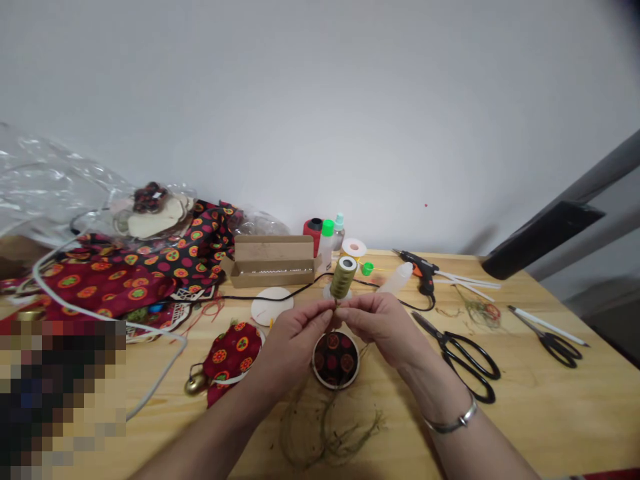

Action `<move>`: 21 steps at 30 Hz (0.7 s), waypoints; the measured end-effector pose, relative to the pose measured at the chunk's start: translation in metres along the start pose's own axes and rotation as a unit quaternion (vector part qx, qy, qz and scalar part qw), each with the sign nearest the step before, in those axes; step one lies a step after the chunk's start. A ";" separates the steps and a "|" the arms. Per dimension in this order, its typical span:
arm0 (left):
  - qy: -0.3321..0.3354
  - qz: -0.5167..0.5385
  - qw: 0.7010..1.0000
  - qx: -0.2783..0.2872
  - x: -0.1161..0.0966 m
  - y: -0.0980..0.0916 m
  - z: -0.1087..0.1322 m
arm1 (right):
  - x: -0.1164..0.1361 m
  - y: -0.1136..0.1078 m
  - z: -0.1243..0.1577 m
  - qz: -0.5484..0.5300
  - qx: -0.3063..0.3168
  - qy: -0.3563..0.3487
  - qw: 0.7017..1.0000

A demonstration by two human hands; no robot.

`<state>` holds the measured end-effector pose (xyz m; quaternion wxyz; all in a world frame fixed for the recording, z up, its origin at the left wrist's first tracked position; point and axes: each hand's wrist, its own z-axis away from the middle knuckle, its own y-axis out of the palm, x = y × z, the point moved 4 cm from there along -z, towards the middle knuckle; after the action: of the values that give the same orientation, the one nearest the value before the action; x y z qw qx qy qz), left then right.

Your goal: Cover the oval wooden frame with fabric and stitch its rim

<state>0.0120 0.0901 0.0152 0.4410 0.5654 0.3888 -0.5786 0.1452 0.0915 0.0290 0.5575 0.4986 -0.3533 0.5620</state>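
Note:
My left hand (305, 327) and my right hand (367, 320) meet at their fingertips, both pinched closed. What they pinch is too small to make out. Just below the fingers is a round disc (336, 360) covered in dark patterned fabric with a pale rim. Directly behind the fingertips stands a spool of olive thread (343, 280). Loose olive threads (333, 437) lie tangled on the wooden table (400, 427) nearer to me. Left of my left hand lies a red patterned fabric piece (230, 353) with a brass bell (195, 383) beside it.
Black-handled scissors (465, 360) lie right of my right hand, with smaller scissors (557, 347) farther right. A glue gun (420, 267) and an open cardboard box (273, 270) are at the back. Patterned fabric (125, 273) heaps up left, near a white cable (110, 317).

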 end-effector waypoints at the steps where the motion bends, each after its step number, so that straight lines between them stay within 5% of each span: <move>1: 0.004 -0.016 1.000 -0.007 0.000 -0.001 0.000 | -0.001 0.000 0.000 0.000 0.000 -0.001 1.000; 21: 0.099 -0.206 0.972 -0.044 -0.010 -0.005 0.000 | -0.016 -0.007 -0.002 0.053 -0.010 -0.012 0.998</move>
<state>0.0071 0.0920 0.0253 0.2960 0.5077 0.5640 -0.5801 0.1496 0.0901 0.0124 0.5273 0.4804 -0.3916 0.5812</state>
